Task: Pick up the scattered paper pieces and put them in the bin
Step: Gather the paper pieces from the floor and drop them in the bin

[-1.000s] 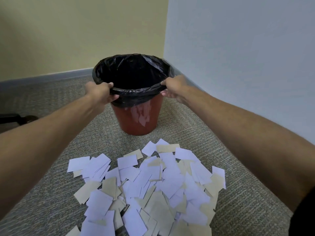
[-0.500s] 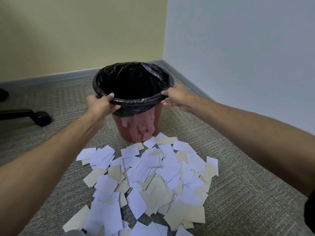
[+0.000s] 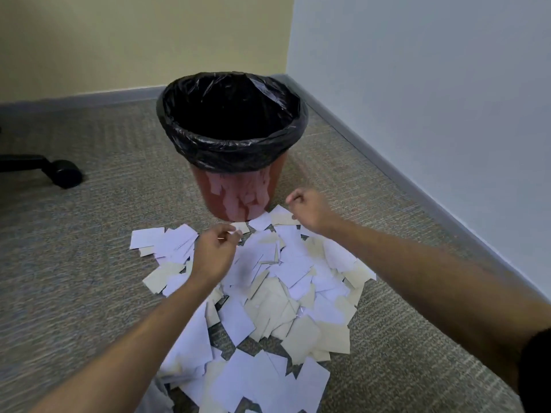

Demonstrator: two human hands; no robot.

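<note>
Both hands, left hand [image 3: 213, 254] and right hand [image 3: 310, 211], hover over paper pieces [image 3: 286, 281], fingers loosely curled, empty; best scoop thick handfuls toward bin [image 3: 235, 186] at 12 o'clock.

The bin [image 3: 238, 198] is seen in a reddish brown, glossy enough that pale patches are mirrored on its side, and it is lined with a shiny black bag [image 3: 232, 120]. In front of the bin, the paper pieces [image 3: 268, 293] are mixed: white ones and beige ones. The carpet [image 3: 89, 278] is patterned in fine grey-beige flecked stripes. Behind the bin a pale yellow wall [image 3: 134, 40] is met by a white wall [image 3: 432, 70], both edged by a grey skirting [image 3: 89, 98]. Left of the bin, a black chair castor [image 3: 65, 172] is seen.
</note>
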